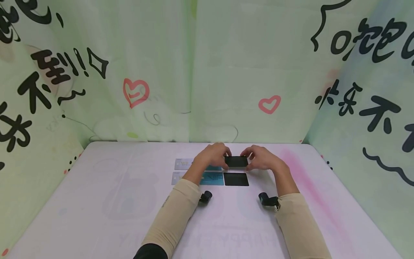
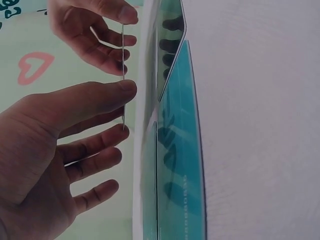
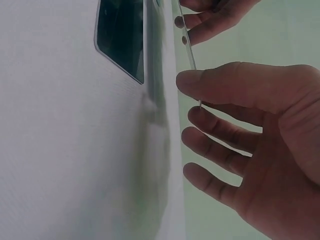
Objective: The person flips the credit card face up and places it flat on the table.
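A black card (image 1: 236,161) is held level by both hands, just over the table. My left hand (image 1: 215,155) pinches its left end between thumb and fingers; my right hand (image 1: 262,157) pinches its right end. Both wrist views show the card edge-on as a thin line, apart from the table. A second black card (image 1: 236,179) lies in the front row, beside a blue VIP card (image 1: 212,178). Behind that, another blue card (image 1: 214,168) is partly covered by my left hand. Silvery cards (image 1: 183,164) lie at the left of both rows.
The cards lie on a white table (image 1: 136,216) with a pink streak at its right. Printed green curtains (image 1: 207,72) hang behind it and at both sides. Black wrist-camera mounts (image 1: 268,199) project inward from both sleeves, above the table.
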`<state>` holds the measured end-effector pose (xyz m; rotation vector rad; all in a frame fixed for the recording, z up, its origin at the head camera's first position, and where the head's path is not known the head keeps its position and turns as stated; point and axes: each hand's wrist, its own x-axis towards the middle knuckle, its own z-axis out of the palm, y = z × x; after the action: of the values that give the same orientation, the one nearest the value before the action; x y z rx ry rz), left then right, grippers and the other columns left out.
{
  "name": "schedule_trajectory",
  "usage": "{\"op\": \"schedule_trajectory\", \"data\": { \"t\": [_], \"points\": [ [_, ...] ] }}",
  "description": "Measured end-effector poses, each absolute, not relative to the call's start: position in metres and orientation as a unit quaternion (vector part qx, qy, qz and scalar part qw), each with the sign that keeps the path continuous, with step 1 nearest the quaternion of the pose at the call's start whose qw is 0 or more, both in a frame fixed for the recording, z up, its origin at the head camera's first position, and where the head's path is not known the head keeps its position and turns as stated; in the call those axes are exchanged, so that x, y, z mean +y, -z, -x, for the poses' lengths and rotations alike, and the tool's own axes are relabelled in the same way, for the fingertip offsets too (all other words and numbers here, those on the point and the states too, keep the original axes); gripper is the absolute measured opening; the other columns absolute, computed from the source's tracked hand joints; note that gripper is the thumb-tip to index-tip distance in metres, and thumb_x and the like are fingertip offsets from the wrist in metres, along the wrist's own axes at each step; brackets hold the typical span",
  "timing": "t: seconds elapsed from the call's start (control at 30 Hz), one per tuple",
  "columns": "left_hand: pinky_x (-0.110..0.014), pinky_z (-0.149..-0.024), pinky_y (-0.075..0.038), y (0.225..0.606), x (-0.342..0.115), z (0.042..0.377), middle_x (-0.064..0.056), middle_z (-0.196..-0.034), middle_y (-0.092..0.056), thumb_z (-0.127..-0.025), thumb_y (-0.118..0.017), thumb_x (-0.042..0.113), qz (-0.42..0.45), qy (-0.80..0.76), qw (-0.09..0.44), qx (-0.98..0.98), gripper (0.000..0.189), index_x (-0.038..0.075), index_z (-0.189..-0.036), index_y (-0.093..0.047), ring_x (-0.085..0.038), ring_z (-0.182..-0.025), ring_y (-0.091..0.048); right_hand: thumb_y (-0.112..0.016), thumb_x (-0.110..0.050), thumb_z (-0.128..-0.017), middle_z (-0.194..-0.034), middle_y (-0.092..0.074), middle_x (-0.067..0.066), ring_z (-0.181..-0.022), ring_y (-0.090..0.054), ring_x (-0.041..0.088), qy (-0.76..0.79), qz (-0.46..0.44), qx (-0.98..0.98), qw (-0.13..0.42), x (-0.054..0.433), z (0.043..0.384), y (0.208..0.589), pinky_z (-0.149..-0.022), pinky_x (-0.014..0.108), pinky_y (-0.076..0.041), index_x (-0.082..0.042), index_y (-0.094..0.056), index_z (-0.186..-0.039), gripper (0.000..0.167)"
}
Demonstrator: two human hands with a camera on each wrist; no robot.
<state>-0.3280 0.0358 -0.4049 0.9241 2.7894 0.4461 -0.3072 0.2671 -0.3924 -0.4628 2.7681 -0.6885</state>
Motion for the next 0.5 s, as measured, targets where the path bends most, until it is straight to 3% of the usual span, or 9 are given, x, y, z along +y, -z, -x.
{"op": "schedule_trajectory", "data": {
  "t": [0.5],
  "points": [
    [-0.038, -0.097, -0.053, 0.4071, 0.0357, 0.3289, -0.004, -0.125, -0.07, -0.085, -0.086, 0.033, -0.311, -0.171, 0.091, 0.93, 0.054, 0.019, -0.135, -0.068, -0.018, -0.111, -0.063, -0.084, -0.017, -0.082, -0.124, -0.065, 0.016, -0.117, -0.058, 0.037, 0.289, 0.156, 0.936, 0.127, 0.272, 0.3019, 0.3851, -0.088, 0.045, -0.054, -0.008, -0.065, -0.132, 0.054]
  ]
}}
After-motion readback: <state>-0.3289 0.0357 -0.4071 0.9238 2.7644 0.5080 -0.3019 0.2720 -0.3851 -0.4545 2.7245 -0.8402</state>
